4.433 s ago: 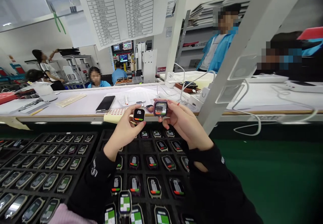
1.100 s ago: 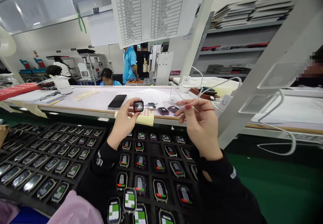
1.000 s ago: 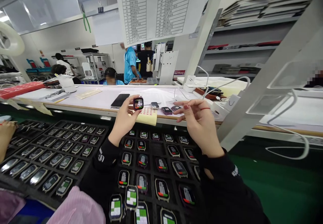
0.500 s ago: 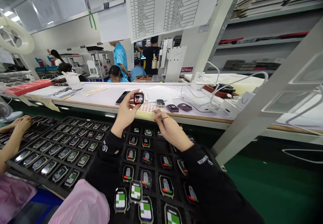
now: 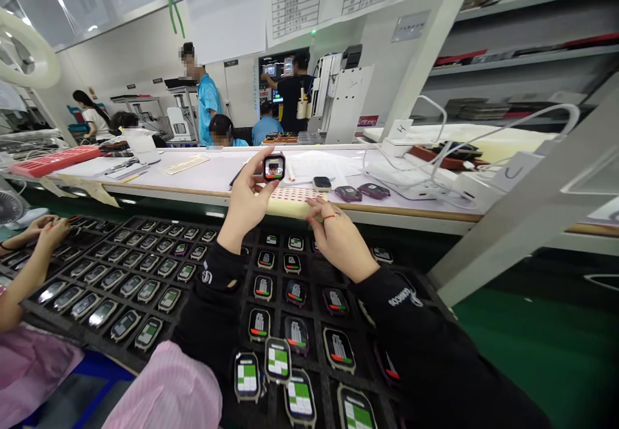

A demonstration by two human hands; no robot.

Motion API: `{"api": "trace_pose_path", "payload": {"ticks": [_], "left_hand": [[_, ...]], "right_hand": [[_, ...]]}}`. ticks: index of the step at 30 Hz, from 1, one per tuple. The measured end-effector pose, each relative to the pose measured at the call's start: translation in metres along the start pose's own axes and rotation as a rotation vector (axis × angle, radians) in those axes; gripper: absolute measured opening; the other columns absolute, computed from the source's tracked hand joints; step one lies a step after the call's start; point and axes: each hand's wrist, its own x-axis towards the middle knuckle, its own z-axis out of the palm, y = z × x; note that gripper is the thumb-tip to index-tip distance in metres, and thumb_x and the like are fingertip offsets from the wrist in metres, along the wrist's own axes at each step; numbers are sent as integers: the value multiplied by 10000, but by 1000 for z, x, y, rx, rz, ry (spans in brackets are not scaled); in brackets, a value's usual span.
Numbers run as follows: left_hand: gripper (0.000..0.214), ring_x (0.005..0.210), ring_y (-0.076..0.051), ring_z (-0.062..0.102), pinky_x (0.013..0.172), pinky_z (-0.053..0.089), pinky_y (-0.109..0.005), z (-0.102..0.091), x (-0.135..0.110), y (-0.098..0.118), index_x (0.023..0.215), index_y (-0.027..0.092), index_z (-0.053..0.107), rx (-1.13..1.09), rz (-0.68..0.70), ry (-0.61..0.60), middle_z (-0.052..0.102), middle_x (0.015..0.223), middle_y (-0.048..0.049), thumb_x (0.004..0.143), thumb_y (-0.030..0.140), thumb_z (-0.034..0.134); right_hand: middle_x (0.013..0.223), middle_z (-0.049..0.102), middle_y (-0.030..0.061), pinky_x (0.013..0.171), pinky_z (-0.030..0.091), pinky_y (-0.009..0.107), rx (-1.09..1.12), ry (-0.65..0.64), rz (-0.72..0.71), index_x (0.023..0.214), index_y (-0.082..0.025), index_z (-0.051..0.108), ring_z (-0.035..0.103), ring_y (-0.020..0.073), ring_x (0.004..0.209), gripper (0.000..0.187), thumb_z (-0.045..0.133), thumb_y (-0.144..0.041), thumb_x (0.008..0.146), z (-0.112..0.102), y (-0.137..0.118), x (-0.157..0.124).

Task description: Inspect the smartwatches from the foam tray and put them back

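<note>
Above the black watch tray (image 5: 279,280), the left hand (image 5: 245,203) pinches a dark-framed smartwatch (image 5: 275,167) upright between thumb and fingers, its lit screen towards the camera with orange and green along the bottom. The right hand (image 5: 342,239) has its fingers drawn close together at the right end of a yellow sheet with red marks (image 5: 290,203), which overhangs the bench shelf (image 5: 217,169); whether they grip it cannot be told. Just beyond lie two purple watches (image 5: 348,193) and a pale-framed watch (image 5: 322,184).
</note>
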Motion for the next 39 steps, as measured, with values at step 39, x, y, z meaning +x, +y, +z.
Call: {"api": "trace_pose_path", "payload": {"ticks": [39], "left_hand": [[540, 913, -179, 648, 819, 563, -321, -12, 2, -2, 1350, 281, 545, 6, 18, 12, 639, 1248, -56, 844, 155, 681]], "right_hand": [[1241, 691, 192, 1014, 516, 569, -15, 42, 6, 948, -221, 494, 612, 355, 1247, 44, 462, -192, 956, 0, -1, -1]]}}
